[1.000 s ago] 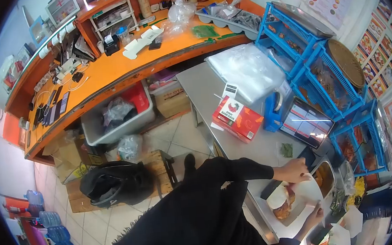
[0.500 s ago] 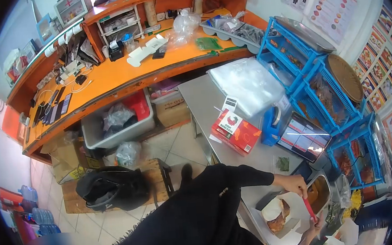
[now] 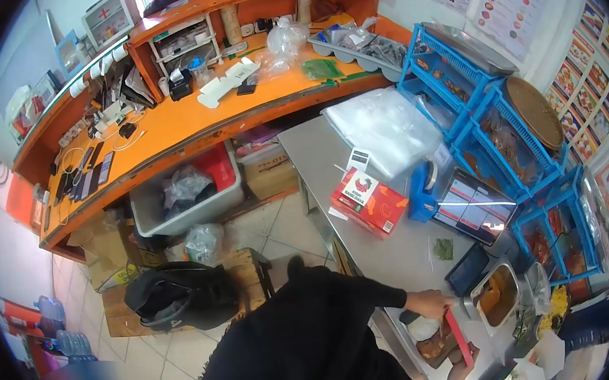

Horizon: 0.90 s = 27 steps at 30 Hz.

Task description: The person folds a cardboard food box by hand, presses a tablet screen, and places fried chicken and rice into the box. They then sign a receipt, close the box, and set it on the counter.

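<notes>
My left hand (image 3: 430,303) pinches the upper end of a red strip-like piece (image 3: 458,336), which may be a box edge or lid seen side-on. The lower end of that piece is in my right hand (image 3: 463,368), near the bottom edge of the view. Beneath and beside it lies an open box with white rice (image 3: 424,328) and a browned piece of food (image 3: 434,347). Just right of my left hand stands a metal tray (image 3: 514,295) with orange-brown sauce and a utensil in it.
On the metal table (image 3: 317,167) are a red printed box (image 3: 369,202), plastic bags (image 3: 386,128), a tablet (image 3: 474,206), a dark device (image 3: 467,270) and a green packet (image 3: 443,249). Blue racks (image 3: 487,123) stand behind. A black bag (image 3: 180,295) rests on a wooden bench (image 3: 119,307).
Both hands and the red piece have moved left, away from the metal tray and over the food box. More of the sauce tray and the dark device shows.
</notes>
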Each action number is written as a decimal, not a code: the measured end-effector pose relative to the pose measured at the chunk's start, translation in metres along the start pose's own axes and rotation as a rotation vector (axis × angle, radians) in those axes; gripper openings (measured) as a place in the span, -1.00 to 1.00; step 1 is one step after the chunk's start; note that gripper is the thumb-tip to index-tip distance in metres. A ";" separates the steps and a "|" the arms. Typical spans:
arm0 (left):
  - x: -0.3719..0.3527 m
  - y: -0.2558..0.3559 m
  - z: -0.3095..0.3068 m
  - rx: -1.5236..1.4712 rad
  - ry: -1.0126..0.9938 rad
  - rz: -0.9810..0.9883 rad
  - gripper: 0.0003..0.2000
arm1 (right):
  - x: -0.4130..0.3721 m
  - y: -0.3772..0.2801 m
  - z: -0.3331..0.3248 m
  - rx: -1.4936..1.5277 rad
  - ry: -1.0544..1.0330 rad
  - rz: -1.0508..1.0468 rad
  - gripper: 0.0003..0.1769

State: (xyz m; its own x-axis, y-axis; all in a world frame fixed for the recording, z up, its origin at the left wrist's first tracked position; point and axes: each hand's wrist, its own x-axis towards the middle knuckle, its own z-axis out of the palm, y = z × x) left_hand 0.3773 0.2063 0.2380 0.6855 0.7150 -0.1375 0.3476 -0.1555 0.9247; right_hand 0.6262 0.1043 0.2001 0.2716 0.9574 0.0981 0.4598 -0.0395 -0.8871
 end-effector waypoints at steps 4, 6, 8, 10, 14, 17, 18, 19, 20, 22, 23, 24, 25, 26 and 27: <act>-0.021 -0.023 0.027 0.112 0.146 0.081 -0.56 | -0.016 0.006 0.017 -0.074 -0.005 -0.186 -0.51; -0.037 -0.025 0.026 0.038 0.185 0.241 -0.52 | -0.029 -0.004 0.011 -0.194 -0.083 -0.208 -0.38; -0.047 -0.026 0.024 -0.043 0.217 0.442 -0.50 | -0.049 -0.058 0.009 0.213 -0.237 -0.008 -0.28; -0.053 -0.024 0.025 -0.074 0.088 0.324 -0.51 | -0.058 -0.043 0.001 0.194 -0.263 0.037 -0.46; -0.052 -0.043 0.045 0.420 0.171 0.427 -0.51 | -0.065 -0.030 0.013 -0.403 -0.046 -0.136 -0.54; -0.062 -0.021 0.032 0.624 0.200 0.399 -0.51 | -0.074 -0.046 0.020 -0.369 -0.050 -0.099 -0.52; -0.062 -0.016 0.027 0.624 0.156 0.462 -0.56 | -0.075 -0.041 0.021 -0.373 -0.043 -0.098 -0.52; -0.056 -0.027 0.031 0.623 0.156 0.468 -0.56 | -0.075 -0.030 0.021 -0.595 0.010 -0.281 -0.54; -0.047 -0.047 0.043 0.682 0.196 0.628 -0.59 | -0.074 -0.026 0.022 -0.819 0.058 -0.468 -0.56; -0.039 -0.057 0.055 0.797 0.367 0.806 -0.66 | -0.065 -0.042 0.025 -0.941 0.029 -0.512 -0.62; -0.036 -0.058 0.059 0.798 0.387 0.809 -0.66 | -0.059 -0.056 0.028 -1.057 0.007 -0.547 -0.69; -0.036 -0.060 0.062 0.736 0.410 0.808 -0.68 | -0.052 -0.095 0.041 -0.854 -0.073 -0.382 -0.90; -0.036 -0.063 0.063 0.672 0.429 0.805 -0.70 | -0.042 -0.109 0.054 -0.793 -0.137 -0.487 -0.92; -0.038 -0.064 0.061 0.630 0.416 0.809 -0.70 | -0.025 -0.121 0.074 -0.614 -0.254 -0.484 -0.89; -0.038 -0.066 0.062 0.625 0.432 0.810 -0.70 | -0.004 -0.131 0.101 -0.459 -0.294 -0.530 -0.83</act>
State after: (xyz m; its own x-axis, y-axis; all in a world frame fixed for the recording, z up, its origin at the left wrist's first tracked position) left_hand 0.3677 0.1470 0.1598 0.6176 0.4049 0.6743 0.2427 -0.9136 0.3263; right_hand 0.4798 0.1343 0.2702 -0.2901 0.9158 0.2777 0.7891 0.3931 -0.4721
